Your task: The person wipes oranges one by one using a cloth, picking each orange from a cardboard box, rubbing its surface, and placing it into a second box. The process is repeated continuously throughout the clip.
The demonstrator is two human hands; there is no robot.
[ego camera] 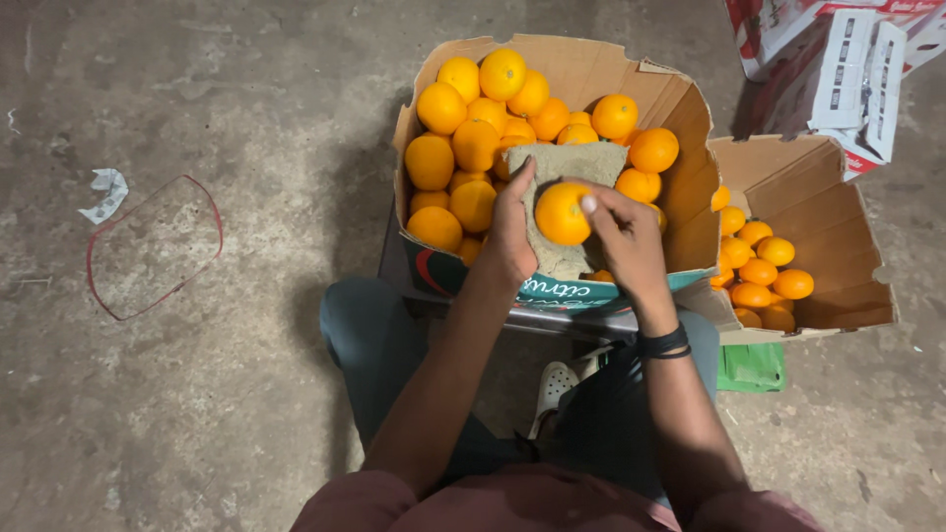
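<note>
Head view, centre of the frame: we hold one round orange citrus fruit (pixel 563 213) against a rough grey-green cloth pad (pixel 570 202). Our left hand (pixel 512 236) grips the left edge of the pad, thumb stretched up along it and fingers hidden behind. Our right hand (pixel 629 239) closes narrowly on the right side of the fruit, fingertips (pixel 588 204) touching its skin. A black band (pixel 662 344) circles the right wrist.

The fruit is nearly spherical, so we cannot tell a long axis or which way its stem end points. The pad is roughly rectangular, and its long axis runs from top to bottom of the frame.

Both items sit over the near wall of an open brown cardboard box (pixel 670 103) at upper centre. This box holds many loose oranges (pixel 473 148), mostly piled at its left and rear, directly behind the pad. A second open cardboard box (pixel 833 227) stands just beside it at centre right and holds fewer oranges (pixel 759 271). A green flat object (pixel 751 366) lies below that box.

Red-and-white printed cartons (pixel 838 59) occupy the upper right corner. A red wire loop (pixel 153 246) and a scrap of white paper (pixel 106 192) lie on the grey concrete floor (pixel 197 414) at left, well apart from the hands.
</note>
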